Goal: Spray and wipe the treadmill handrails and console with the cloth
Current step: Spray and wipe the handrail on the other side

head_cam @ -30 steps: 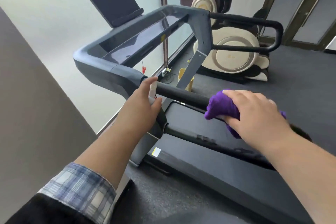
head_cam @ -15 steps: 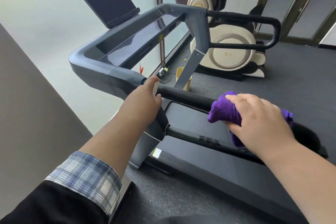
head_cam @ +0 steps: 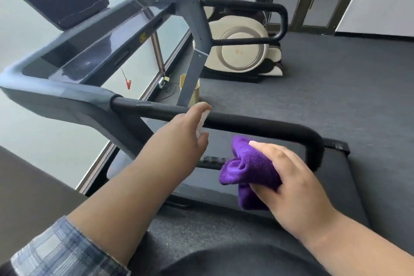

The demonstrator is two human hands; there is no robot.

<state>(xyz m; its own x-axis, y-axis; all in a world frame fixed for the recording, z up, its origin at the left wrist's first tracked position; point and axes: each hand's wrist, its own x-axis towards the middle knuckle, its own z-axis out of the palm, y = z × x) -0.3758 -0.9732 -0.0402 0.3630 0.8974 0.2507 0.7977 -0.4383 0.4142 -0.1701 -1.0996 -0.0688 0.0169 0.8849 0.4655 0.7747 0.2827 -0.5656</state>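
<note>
1. Left hand (head_cam: 186, 134) grips a small white spray bottle (head_cam: 202, 122), mostly hidden, finger on top, aimed at the near handrail (head_cam: 257, 124); likely wetting it for wiping.
2. Right hand (head_cam: 289, 182) clutches the bunched purple cloth (head_cam: 248, 170) just below the rail, off it, presumably clear of the spray.
3. Console (head_cam: 89, 60) lies beyond, far handrail (head_cam: 246, 4) opposite.
4. Massage chair (head_cam: 237, 49) behind; nothing blocks the rail.

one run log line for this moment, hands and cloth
left hand: holds small white spray bottle at near handrail | right hand: grips purple cloth, off the rail | step: spraying
</note>
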